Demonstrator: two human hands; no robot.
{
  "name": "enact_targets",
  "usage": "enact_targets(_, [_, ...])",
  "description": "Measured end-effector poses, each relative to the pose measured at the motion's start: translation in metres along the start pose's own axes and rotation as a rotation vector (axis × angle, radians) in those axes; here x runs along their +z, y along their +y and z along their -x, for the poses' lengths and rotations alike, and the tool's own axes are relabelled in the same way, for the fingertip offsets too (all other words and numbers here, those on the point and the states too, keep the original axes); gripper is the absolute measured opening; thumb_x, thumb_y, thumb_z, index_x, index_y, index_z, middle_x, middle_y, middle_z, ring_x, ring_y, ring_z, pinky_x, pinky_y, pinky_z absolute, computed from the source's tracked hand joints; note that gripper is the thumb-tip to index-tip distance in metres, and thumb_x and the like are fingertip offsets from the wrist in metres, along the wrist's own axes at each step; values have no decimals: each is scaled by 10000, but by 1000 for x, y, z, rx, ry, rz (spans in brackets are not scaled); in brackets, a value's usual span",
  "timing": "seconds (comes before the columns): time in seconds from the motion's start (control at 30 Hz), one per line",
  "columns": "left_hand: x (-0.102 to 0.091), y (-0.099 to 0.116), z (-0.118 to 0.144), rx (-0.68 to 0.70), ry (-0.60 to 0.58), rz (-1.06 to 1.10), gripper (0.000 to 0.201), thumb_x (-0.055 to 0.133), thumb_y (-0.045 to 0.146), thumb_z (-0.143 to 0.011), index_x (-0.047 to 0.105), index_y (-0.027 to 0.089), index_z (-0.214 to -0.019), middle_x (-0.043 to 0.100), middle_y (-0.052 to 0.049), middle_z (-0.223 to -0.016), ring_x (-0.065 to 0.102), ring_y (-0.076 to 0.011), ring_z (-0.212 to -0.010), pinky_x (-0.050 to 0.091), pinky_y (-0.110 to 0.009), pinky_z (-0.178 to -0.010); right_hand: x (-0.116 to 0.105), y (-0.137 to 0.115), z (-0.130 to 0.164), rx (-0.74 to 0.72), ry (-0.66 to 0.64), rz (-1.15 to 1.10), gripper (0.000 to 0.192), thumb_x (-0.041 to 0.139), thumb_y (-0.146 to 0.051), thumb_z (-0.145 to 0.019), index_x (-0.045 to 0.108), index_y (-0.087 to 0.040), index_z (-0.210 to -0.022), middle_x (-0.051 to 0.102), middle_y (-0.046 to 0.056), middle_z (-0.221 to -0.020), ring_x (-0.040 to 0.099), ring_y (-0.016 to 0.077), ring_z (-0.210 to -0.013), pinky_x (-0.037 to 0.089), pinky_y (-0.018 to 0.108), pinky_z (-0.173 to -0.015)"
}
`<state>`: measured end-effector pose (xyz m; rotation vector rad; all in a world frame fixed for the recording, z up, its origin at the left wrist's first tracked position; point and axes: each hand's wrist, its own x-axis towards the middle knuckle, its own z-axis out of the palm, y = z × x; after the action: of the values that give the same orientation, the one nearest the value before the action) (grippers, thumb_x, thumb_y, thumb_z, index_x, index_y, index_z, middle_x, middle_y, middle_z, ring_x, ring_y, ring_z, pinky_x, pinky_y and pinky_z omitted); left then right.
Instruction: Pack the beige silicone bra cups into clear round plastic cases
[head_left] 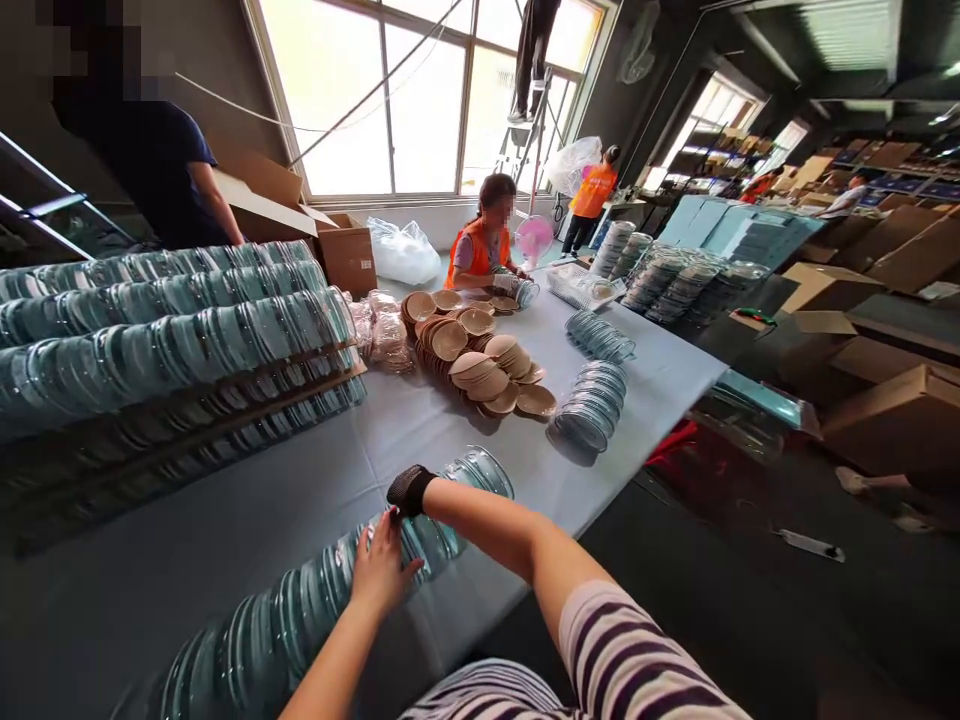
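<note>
A long row of nested clear, greenish round plastic pieces (pixel 300 600), looking like shallow bowls or lids, lies on its side along the near part of the table. My left hand (pixel 380 565) rests on this row, its bare fingers and thumb spread over the rims. Just beyond it, my right hand (pixel 409 490) wears a dark mesh glove and bends down over the same row. Its fingers are mostly hidden, so its grip does not show. Past my right wrist, the row's far end (pixel 484 472) shows an open round rim.
Stacked rows of similar clear pieces (pixel 180 340) rise at the left. Tan bowl-like pieces (pixel 480 375) lie mid-table, with two short clear stacks (pixel 592 405) to their right. Across the table sits a person in an orange vest (pixel 469 255). Cardboard boxes (pixel 900 420) crowd the right.
</note>
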<state>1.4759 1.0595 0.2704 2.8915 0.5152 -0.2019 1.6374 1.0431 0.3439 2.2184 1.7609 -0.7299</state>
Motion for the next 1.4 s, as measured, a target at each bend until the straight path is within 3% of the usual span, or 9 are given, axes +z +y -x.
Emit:
enact_targets(0.2, [-18,7,2,6,-12,7,712,594,314,-859,347,159,-1508,324,-138,-1601,283,-264,-1493,171,-504,-1224,33,5,50,128,184,-93,249,587,-329,-870,723,-218,-1046,761,81,-987,709,227,-905,498,275,-702])
enact_targets(0.43, [-28,5,-2,17,-104,39,793,605,450,-888,273,163,-1549,226,-136,-1638,205,-267,-1518,132,-502,-1234,121,-17,95,276,262,-206,392,367,-340,-1000,716,-167,-1047,737,145,-1038,674,238,-944,423,286,-750])
enact_targets(0.6, [-30,6,0,27,-136,54,814,594,476,-894,244,172,-1563,211,-122,-1644,185,-270,-1523,109,-507,-1239,165,-29,103,344,243,-217,385,383,-364,-999,718,-209,-1106,742,132,-1066,682,240,-973,424,286,-769])
enact_targets(0.8, [-29,4,2,11,-135,50,801,578,471,-902,247,160,-1561,204,-119,-1646,188,-260,-1523,103,-508,-1241,189,-40,93,338,185,-230,367,402,-311,-987,708,-208,-1161,729,134,-1147,689,230,-981,445,290,-793])
enact_targets(0.93, [-29,4,8,17,-124,59,839,603,477,-878,240,154,-1562,185,-119,-1650,156,-267,-1530,92,-518,-1240,170,-26,103,265,224,-221,390,403,-418,-996,711,-228,-1142,739,90,-1126,683,216,-990,448,271,-787])
enact_targets(1.03, [-28,17,8,51,-78,66,908,631,507,-848,211,156,-1572,141,-121,-1659,91,-294,-1539,69,-550,-1234,123,7,105,315,369,-190,455,323,-411,-1021,709,-196,-1133,728,116,-1107,669,216,-1008,446,275,-807])
enact_targets(1.1, [-26,30,2,64,-33,78,902,620,513,-855,203,168,-1576,144,-113,-1660,74,-293,-1541,64,-557,-1233,84,30,94,381,384,-111,442,345,-387,-1008,710,-172,-1132,708,156,-1133,653,246,-1045,454,306,-845])
enact_targets(1.23, [-19,50,-10,17,-42,91,784,583,454,-891,262,210,-1562,271,-94,-1629,183,-285,-1522,93,-565,-1231,26,54,51,309,75,21,363,513,-314,-927,713,-107,-1149,692,230,-1148,655,311,-1080,495,373,-872])
enact_targets(1.4, [-15,49,-13,11,-48,89,789,602,504,-863,313,234,-1546,319,-82,-1612,218,-303,-1508,81,-557,-1235,8,51,19,155,-122,42,300,639,-222,-843,735,-97,-1099,733,212,-1056,696,278,-1020,531,360,-857])
